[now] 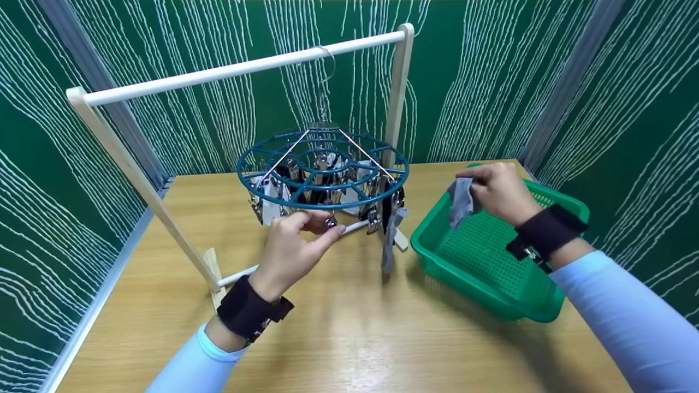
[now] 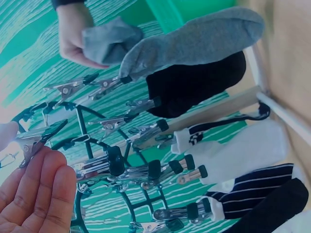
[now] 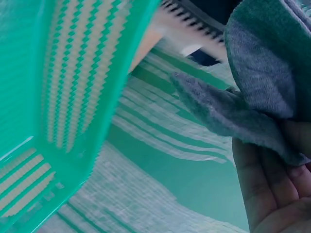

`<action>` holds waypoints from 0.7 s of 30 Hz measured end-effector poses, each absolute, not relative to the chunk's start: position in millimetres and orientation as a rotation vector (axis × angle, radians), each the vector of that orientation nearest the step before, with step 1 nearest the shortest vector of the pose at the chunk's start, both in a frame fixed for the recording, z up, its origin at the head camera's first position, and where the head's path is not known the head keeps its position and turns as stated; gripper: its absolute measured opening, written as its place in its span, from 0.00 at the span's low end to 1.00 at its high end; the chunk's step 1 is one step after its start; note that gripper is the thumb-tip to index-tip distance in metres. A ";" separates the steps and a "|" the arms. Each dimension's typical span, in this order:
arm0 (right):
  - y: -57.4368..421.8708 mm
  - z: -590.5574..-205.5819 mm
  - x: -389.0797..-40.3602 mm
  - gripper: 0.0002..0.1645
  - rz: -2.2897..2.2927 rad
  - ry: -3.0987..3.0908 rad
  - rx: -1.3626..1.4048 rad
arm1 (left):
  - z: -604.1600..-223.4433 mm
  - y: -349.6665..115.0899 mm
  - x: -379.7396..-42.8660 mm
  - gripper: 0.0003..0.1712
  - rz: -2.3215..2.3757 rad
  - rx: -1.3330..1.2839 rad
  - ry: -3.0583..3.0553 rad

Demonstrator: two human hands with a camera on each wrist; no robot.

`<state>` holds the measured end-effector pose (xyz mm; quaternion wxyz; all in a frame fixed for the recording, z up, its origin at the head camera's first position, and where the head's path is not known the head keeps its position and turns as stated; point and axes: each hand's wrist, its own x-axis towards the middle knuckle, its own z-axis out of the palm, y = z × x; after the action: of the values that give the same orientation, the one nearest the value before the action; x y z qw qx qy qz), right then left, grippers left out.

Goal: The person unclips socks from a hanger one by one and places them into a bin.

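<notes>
My left hand (image 1: 292,248) pinches a metal clip (image 1: 331,222) at the near edge of the round blue-green clip hanger (image 1: 322,206). The left wrist view shows thumb and fingers on that clip (image 2: 36,141), with no sock in it. Over the basket's left part, my right hand (image 1: 505,194) holds a grey sock (image 1: 462,203) between thumb and fingers; it hangs folded in the right wrist view. Another grey sock (image 1: 389,245) hangs clipped on the hanger's right side. Beside it are a black sock (image 2: 194,85), a white sock (image 2: 243,150) and a striped sock (image 2: 260,187).
A wooden rack with a white top bar (image 1: 240,68) carries the hanger by its hook. To the right, a green perforated basket (image 1: 480,292) stands on the wooden table (image 1: 349,338). Green patterned panels (image 1: 480,82) enclose the back and sides.
</notes>
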<state>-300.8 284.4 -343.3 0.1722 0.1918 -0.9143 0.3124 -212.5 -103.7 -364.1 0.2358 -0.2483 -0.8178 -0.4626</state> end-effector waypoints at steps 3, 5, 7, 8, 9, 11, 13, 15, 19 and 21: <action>295.7 -352.4 -312.7 0.20 0.823 -2.648 0.531 | -364.1 -103.7 -212.8 0.13 -1.275 -0.688 -2.238; 302.2 -358.7 -319.4 0.20 0.774 -2.685 0.526 | -364.5 -104.0 -212.9 0.13 -1.275 -0.689 -2.237; 308.0 -364.5 -325.3 0.20 0.712 -2.727 0.516 | -365.1 -104.3 -212.9 0.13 -1.261 -0.686 -2.237; 310.6 -367.2 -327.8 0.20 0.687 -2.748 0.512 | -365.4 -104.5 -212.9 0.13 -1.255 -0.685 -2.236; 313.1 -369.9 -330.2 0.20 0.665 -2.769 0.505 | -365.8 -104.6 -213.0 0.13 -1.248 -0.684 -2.235; 317.6 -375.5 -335.2 0.20 0.615 -2.808 0.489 | -366.3 -104.9 -213.1 0.13 -1.237 -0.683 -2.232; 322.2 -382.2 -340.5 0.20 0.579 -2.839 0.476 | -366.3 -105.0 -213.1 0.13 -1.237 -0.685 -2.230; 327.0 -390.7 -346.0 0.21 0.553 -2.868 0.459 | -366.4 -105.1 -212.9 0.13 -1.241 -0.690 -2.231; 337.3 -411.0 -354.9 0.22 0.511 -2.920 0.464 | -366.8 -105.1 -212.4 0.13 -1.250 -0.696 -2.243; 340.1 -420.3 -358.0 0.20 0.492 -2.938 0.481 | -366.9 -105.2 -212.4 0.13 -1.252 -0.697 -2.248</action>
<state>-358.0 340.1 -420.3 0.0621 0.1593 -0.9717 0.1627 -212.4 -105.2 -366.9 0.2359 -0.2540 -0.8195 -0.4563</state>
